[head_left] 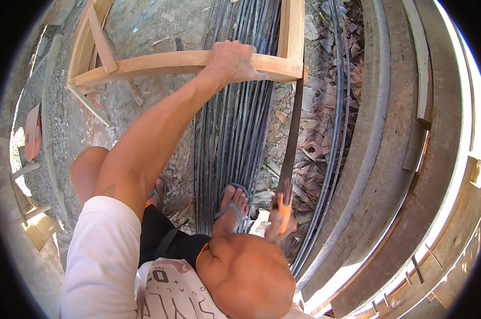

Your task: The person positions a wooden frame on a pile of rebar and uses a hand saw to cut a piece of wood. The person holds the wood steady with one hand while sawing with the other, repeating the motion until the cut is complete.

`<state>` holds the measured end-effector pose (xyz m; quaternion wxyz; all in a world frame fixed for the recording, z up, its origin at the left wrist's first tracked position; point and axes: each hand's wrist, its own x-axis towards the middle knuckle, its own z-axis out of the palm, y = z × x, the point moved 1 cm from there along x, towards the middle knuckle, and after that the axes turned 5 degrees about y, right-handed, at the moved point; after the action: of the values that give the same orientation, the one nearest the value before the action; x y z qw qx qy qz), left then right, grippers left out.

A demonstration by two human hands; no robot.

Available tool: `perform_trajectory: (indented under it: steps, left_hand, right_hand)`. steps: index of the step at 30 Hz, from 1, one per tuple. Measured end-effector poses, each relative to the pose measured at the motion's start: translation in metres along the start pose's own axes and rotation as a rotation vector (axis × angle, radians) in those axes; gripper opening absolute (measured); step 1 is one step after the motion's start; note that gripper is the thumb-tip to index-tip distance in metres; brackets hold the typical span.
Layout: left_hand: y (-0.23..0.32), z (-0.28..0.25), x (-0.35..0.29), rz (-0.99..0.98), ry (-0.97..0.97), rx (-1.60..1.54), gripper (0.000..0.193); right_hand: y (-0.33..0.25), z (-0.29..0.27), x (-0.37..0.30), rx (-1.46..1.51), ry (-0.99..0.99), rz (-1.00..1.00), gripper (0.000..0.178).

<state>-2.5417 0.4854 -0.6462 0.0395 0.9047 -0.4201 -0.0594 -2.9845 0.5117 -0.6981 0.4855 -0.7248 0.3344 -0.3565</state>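
My left hand (pixel 231 61) is wrapped over the near rail of a light wooden frame (pixel 161 64), close to the frame's right corner. A handsaw (pixel 292 138) with a dark blade and an orange handle is in my right hand (pixel 279 223), whose fingers are closed round the handle. The blade runs away from me, its far end against the outer side of the frame's right corner. A brace (pixel 101 40) slants across the frame's left corner.
A bundle of dark steel bars (pixel 232 133) runs under the frame, and my sandalled foot (pixel 233 207) rests on it. Dry leaves (pixel 315 138) lie right of the saw. Long boards (pixel 384 133) line the right side. An orange-red tool (pixel 32 133) is at far left.
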Motion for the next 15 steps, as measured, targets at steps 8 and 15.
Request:
perform_trajectory:
  steps: [8, 15]
  left_hand:
    - [-0.008, 0.006, -0.001, 0.012, 0.034, 0.017, 0.077]
    - [-0.003, 0.002, -0.003, -0.009, -0.005, -0.014, 0.077]
  right_hand:
    - [0.002, 0.055, 0.096, 0.131, -0.036, 0.253, 0.049]
    - [0.002, 0.012, -0.008, 0.006, 0.071, 0.097, 0.058]
